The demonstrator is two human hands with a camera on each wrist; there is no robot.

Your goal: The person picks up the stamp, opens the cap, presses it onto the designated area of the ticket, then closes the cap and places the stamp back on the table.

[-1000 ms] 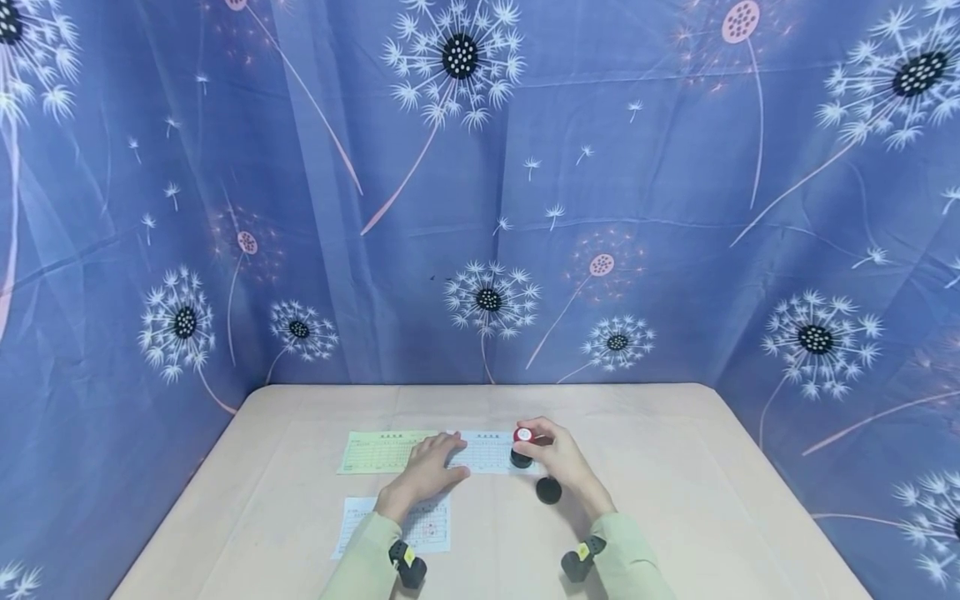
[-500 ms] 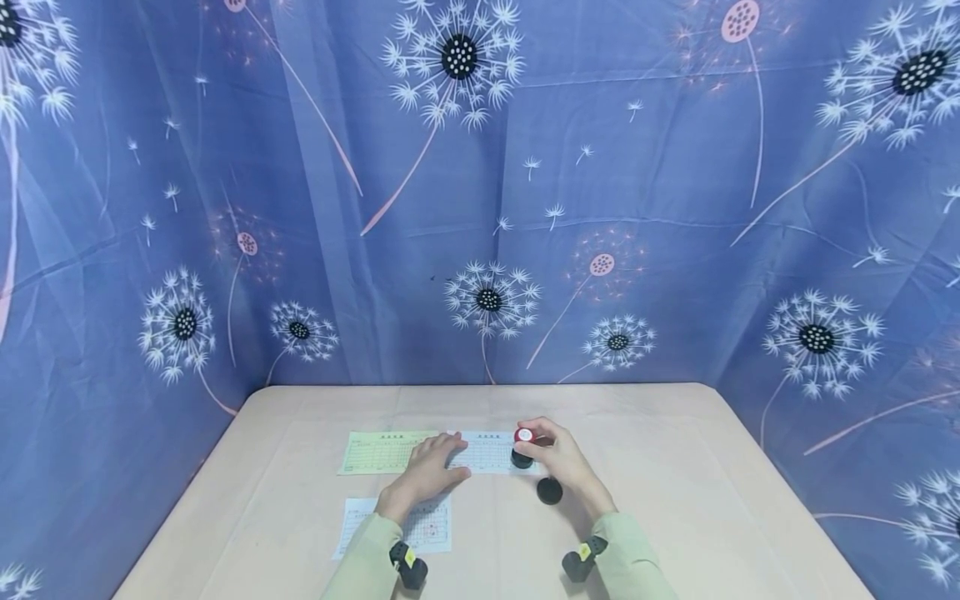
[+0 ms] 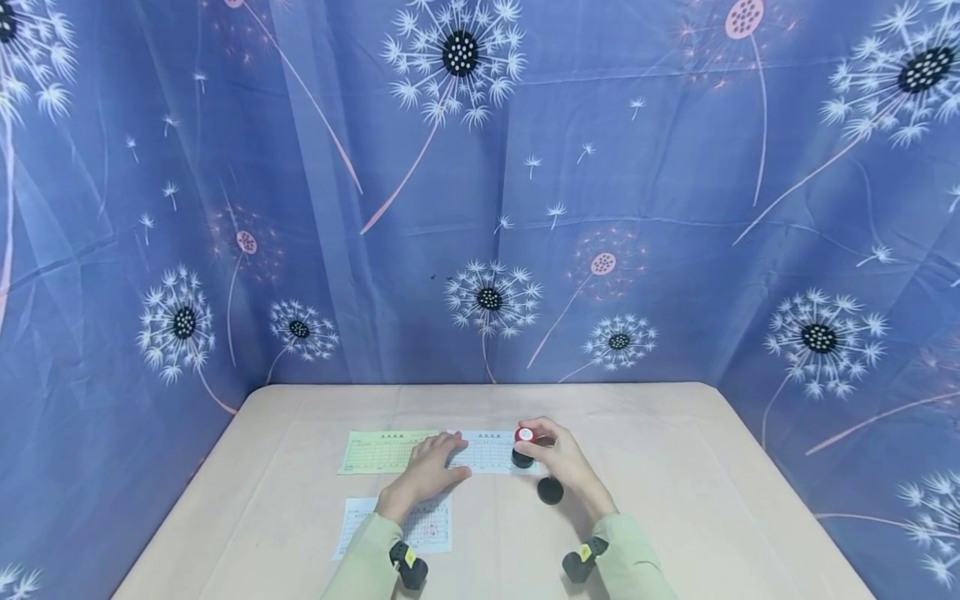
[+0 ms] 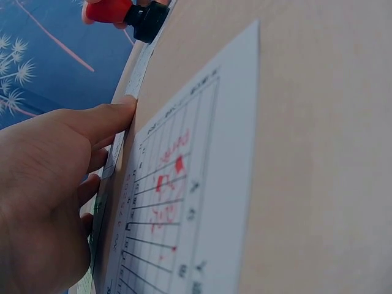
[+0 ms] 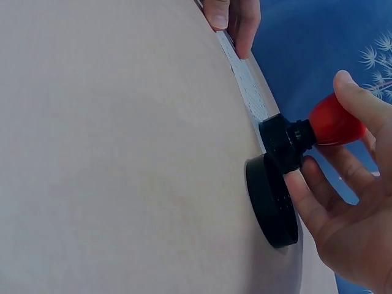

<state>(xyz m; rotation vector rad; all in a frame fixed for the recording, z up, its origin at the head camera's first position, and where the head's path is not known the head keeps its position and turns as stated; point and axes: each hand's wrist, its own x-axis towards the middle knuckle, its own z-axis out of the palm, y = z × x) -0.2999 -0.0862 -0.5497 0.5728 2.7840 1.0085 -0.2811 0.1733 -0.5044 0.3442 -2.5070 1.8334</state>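
My right hand (image 3: 566,460) grips the red knob of a stamp (image 5: 335,121) between thumb and fingers. The stamp's black base stands upright on the right end of a pale blue printed form (image 3: 486,454). My left hand (image 3: 429,468) rests with its fingers extended where that form meets a green printed form (image 3: 377,454), covering part of both. In the left wrist view its thumb reaches the blue form's near edge. A round black lid (image 5: 269,202) lies on the table just in front of the stamp.
A white form (image 4: 174,202) with red marks lies nearer to me, partly under the left forearm in the head view. The pale table (image 3: 675,483) is bordered at the back and sides by a blue dandelion-print curtain (image 3: 405,317).
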